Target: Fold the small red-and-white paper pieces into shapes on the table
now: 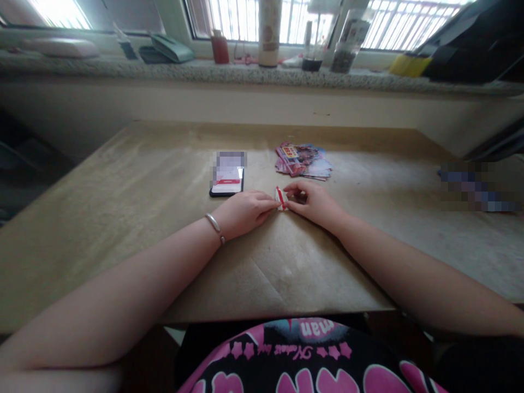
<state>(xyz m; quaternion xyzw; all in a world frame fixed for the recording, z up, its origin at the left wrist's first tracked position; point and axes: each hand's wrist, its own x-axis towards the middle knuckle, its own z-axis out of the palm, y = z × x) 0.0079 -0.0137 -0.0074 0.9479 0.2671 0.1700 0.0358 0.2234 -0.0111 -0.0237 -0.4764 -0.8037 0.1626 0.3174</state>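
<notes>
Both hands meet at the middle of the table (123, 180), which is covered in brown paper. My left hand (241, 212), with a silver bangle on its wrist, pinches the left edge of a small white piece of paper with a red stripe (280, 197). My right hand (313, 201) pinches the same piece from the right, fingers curled over it. The piece is folded and mostly hidden by the fingers. A phone (227, 176) lies just behind my left hand. A fanned pile of colourful cards (303, 160) lies just behind my right hand.
A stone windowsill (245, 72) runs behind the table, carrying a red cup (220, 48), a tall bottle (269, 33), a green case (172, 49) and other small items. A blurred object (478, 188) lies at the table's right edge. Dark furniture stands at both sides.
</notes>
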